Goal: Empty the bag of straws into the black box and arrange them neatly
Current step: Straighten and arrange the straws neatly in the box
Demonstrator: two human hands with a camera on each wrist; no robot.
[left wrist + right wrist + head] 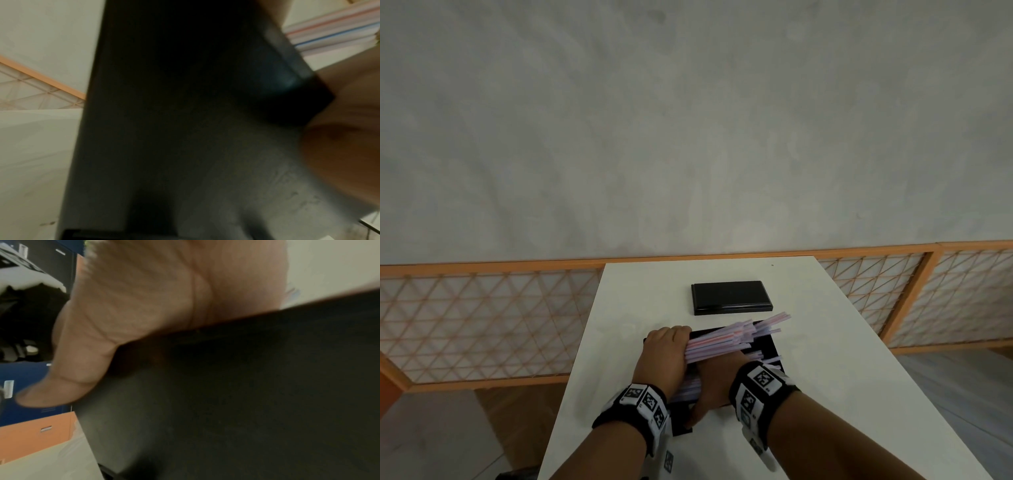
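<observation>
Head view | L hand [666, 356] grips straws [726, 342] | R hand [717, 383] grips black box [770, 346]

The black box [770, 346] is crowded by both hands and by straws [726, 339] fanned over its far rim. Beyond, the lid [731, 297] (lying flat) is set apart; bare table [842, 359] is left at either side.

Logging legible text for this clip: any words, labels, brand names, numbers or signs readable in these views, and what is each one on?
No readable words, brands or numbers in any view.
Wristbands: square black-and-white coded markers, with tiny characters beside them too small to read.
Black box, black lid, straws: no print visible.
White plates on the blue and orange fronts in the right wrist view: too blurred to read.
</observation>
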